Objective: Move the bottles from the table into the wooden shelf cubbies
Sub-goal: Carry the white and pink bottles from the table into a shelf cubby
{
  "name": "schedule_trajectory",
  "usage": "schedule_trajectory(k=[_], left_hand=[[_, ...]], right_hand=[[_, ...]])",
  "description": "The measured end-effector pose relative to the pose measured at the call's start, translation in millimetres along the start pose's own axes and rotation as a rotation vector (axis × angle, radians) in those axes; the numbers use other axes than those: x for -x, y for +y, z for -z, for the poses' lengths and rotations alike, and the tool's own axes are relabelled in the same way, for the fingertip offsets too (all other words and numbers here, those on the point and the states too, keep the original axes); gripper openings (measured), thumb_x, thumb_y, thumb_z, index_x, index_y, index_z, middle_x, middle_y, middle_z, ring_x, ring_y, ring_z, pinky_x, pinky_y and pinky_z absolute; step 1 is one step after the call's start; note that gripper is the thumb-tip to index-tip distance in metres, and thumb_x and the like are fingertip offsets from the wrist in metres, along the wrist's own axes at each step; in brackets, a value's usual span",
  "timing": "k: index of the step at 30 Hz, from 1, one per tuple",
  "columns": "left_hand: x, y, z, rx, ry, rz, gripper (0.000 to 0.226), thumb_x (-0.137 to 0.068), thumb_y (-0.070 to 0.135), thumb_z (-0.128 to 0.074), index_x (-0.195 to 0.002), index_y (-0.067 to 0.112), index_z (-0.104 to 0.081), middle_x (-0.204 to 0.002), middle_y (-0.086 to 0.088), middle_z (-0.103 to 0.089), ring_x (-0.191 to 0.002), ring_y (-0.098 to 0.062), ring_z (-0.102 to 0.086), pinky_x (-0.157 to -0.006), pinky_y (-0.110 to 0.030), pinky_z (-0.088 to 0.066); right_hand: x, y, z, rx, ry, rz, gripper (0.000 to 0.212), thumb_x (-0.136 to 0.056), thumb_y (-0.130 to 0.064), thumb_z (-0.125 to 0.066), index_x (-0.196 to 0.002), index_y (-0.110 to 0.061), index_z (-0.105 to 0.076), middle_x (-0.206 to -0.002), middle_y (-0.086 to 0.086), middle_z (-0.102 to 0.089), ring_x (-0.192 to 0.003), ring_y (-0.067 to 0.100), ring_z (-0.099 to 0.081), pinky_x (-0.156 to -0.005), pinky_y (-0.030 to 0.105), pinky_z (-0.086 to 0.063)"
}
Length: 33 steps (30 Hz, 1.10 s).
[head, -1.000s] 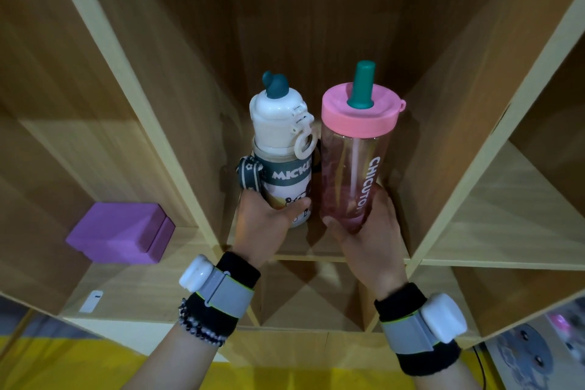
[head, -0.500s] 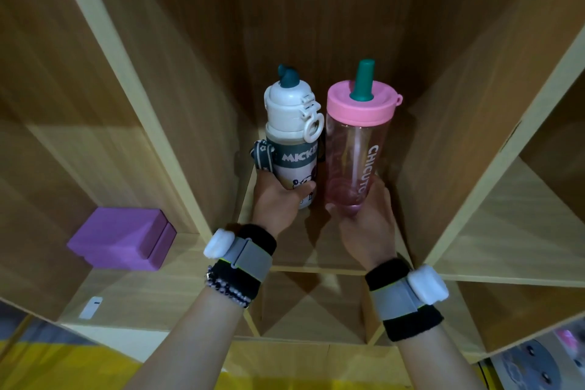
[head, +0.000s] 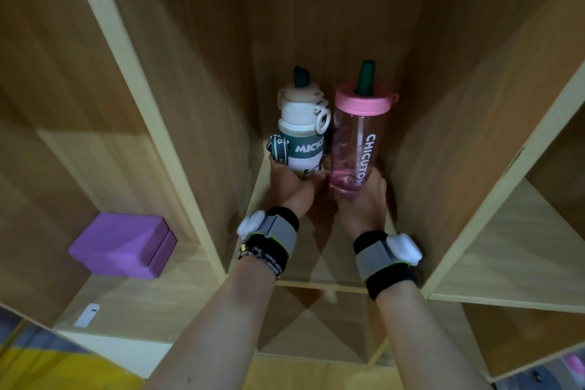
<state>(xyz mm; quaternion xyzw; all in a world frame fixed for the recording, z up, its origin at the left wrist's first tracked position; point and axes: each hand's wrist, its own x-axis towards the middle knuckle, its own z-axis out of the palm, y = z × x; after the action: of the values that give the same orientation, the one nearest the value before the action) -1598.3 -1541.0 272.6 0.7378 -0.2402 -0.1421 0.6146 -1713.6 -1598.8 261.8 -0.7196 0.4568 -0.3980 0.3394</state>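
Two bottles stand upright, side by side, deep in the middle cubby of the wooden shelf (head: 319,283). The left one is a white bottle (head: 302,133) with a green band, a green spout and a ring on its lid. The right one is a clear pink bottle (head: 359,142) with a pink lid and a green straw. My left hand (head: 292,182) grips the base of the white bottle. My right hand (head: 362,199) grips the base of the pink bottle. Both bottle bottoms are hidden behind my fingers.
A purple block (head: 123,245) lies in the left cubby, with a small white tag (head: 87,315) near that cubby's front edge. The wooden dividers (head: 148,111) close in on both sides of the middle cubby. The right cubby (head: 512,256) holds nothing visible.
Both arms have reached further in, carrying the two bottles from the cubby's front towards its back. The grips on both bottles stay the same.
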Motion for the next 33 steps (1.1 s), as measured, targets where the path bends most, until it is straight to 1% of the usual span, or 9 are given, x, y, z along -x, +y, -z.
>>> schedule_trajectory(k=[4,7,11,16,18,22,27,31,33], left_hand=[[-14.6,-11.6,-4.3,0.006,-0.006,-0.062,0.056,-0.065,0.036,-0.076,-0.111,0.005,-0.068,-0.100,-0.004,-0.078,-0.088,-0.013,-0.075,-0.081,-0.034,-0.064],[-21.5,-10.3,-8.2,0.072,0.002,-0.102,0.053,-0.066,0.028,-0.077,-0.109,0.000,-0.066,-0.098,-0.013,-0.077,-0.089,-0.026,-0.076,-0.078,-0.047,-0.064],[-44.2,-14.8,-17.8,0.194,-0.006,-0.077,0.082,-0.060,0.022,-0.088,-0.130,0.000,-0.050,-0.124,-0.010,-0.067,-0.108,-0.030,-0.068,-0.098,-0.056,-0.056],[-74.7,-46.6,-35.5,0.176,0.093,-0.100,0.072,-0.055,0.031,-0.084,-0.117,0.010,-0.054,-0.112,-0.010,-0.073,-0.102,-0.030,-0.072,-0.090,-0.048,-0.060],[-71.6,-44.7,-32.4,0.141,0.141,-0.110,0.083,-0.053,0.035,-0.089,-0.124,0.017,-0.050,-0.120,-0.008,-0.069,-0.110,-0.029,-0.069,-0.095,-0.050,-0.058],[-41.6,-17.7,-26.1,-0.021,0.272,-0.149,0.104,-0.053,0.026,-0.092,-0.139,-0.001,-0.040,-0.134,-0.017,-0.046,-0.121,-0.030,-0.054,-0.105,-0.041,-0.049],[-26.1,-7.8,-24.6,-0.163,0.426,-0.215,0.112,-0.043,0.036,-0.098,-0.131,-0.007,-0.044,-0.125,-0.022,-0.044,-0.109,-0.042,-0.056,-0.092,-0.049,-0.055],[-19.7,-4.9,-25.9,-0.232,0.520,-0.276,0.105,-0.040,0.053,-0.092,-0.114,-0.008,-0.048,-0.112,-0.024,-0.048,-0.100,-0.042,-0.055,-0.079,-0.052,-0.056],[-19.3,-4.8,-25.9,-0.254,0.506,-0.258,0.103,-0.041,0.050,-0.095,-0.112,-0.006,-0.047,-0.111,-0.022,-0.047,-0.101,-0.040,-0.054,-0.077,-0.052,-0.055]], right_hand=[[-11.1,0.5,-5.5,0.002,0.014,0.010,0.069,-0.072,-0.016,-0.084,-0.131,-0.003,-0.050,-0.122,0.018,-0.055,-0.110,0.038,-0.055,-0.087,0.042,-0.047],[-19.4,0.6,-8.7,-0.033,0.015,0.005,0.062,-0.074,-0.016,-0.081,-0.128,-0.004,-0.053,-0.121,0.017,-0.057,-0.109,0.037,-0.056,-0.084,0.037,-0.045],[-29.8,-3.5,-10.7,-0.062,0.002,-0.030,0.058,-0.081,-0.016,-0.068,-0.136,-0.014,-0.051,-0.127,0.011,-0.058,-0.115,0.032,-0.055,-0.089,0.032,-0.044],[-32.2,-5.1,-12.5,-0.051,0.008,-0.025,0.064,-0.080,-0.003,-0.062,-0.141,-0.013,-0.046,-0.130,0.012,-0.056,-0.118,0.035,-0.054,-0.093,0.037,-0.043],[-32.1,-3.7,-12.4,-0.046,0.002,-0.023,0.065,-0.079,-0.001,-0.060,-0.142,-0.013,-0.045,-0.132,0.012,-0.055,-0.120,0.035,-0.054,-0.095,0.037,-0.044],[-33.2,-3.9,-12.0,-0.031,0.000,-0.020,0.071,-0.080,0.000,-0.060,-0.147,-0.012,-0.040,-0.137,0.013,-0.053,-0.124,0.035,-0.051,-0.097,0.037,-0.043],[-33.7,-2.5,-11.2,-0.035,-0.011,-0.030,0.069,-0.081,-0.003,-0.059,-0.146,-0.014,-0.041,-0.137,0.012,-0.053,-0.124,0.034,-0.051,-0.096,0.035,-0.042],[-35.6,-1.0,-13.1,-0.060,0.000,-0.030,0.064,-0.082,-0.009,-0.066,-0.142,-0.015,-0.046,-0.133,0.011,-0.055,-0.119,0.034,-0.054,-0.092,0.034,-0.043],[-36.2,-0.6,-14.0,-0.064,0.000,-0.032,0.064,-0.082,-0.009,-0.065,-0.142,-0.015,-0.046,-0.133,0.011,-0.055,-0.119,0.034,-0.055,-0.091,0.034,-0.044]])
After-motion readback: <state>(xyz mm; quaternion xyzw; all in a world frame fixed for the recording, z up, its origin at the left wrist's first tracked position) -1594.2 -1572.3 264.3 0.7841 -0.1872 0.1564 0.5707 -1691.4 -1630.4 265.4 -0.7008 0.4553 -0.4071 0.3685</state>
